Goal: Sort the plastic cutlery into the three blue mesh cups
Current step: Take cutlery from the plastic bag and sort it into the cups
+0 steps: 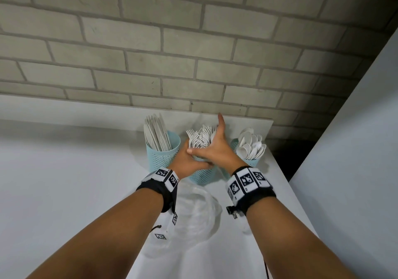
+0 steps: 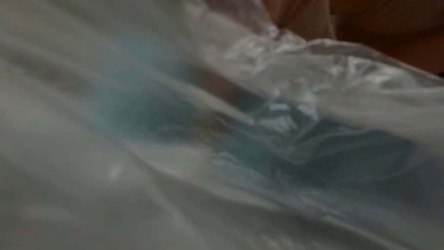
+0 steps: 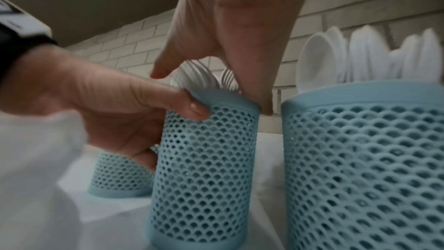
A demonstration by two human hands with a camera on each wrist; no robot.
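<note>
Three blue mesh cups stand in a row by the brick wall. The left cup [image 1: 163,156] [image 3: 120,174] holds knives [image 1: 156,134]. The middle cup [image 1: 202,176] [image 3: 206,159] holds forks [image 1: 199,138] [image 3: 192,75]. The right cup [image 1: 252,161] [image 3: 360,159] holds spoons [image 1: 251,147] [image 3: 360,58]. My left hand [image 1: 187,160] [image 3: 120,105] grips the middle cup just under its rim, thumb on the mesh. My right hand [image 1: 215,147] [image 3: 228,35] comes down over that cup, thumb and fingers closed round the fork bundle, one finger sticking straight up.
A crumpled clear plastic bag [image 1: 198,209] [image 2: 312,67] lies on the white table [image 1: 64,171] under my wrists and blurs the left wrist view. The table's right edge drops into a dark gap [image 1: 286,156] beside a white panel [image 1: 355,149].
</note>
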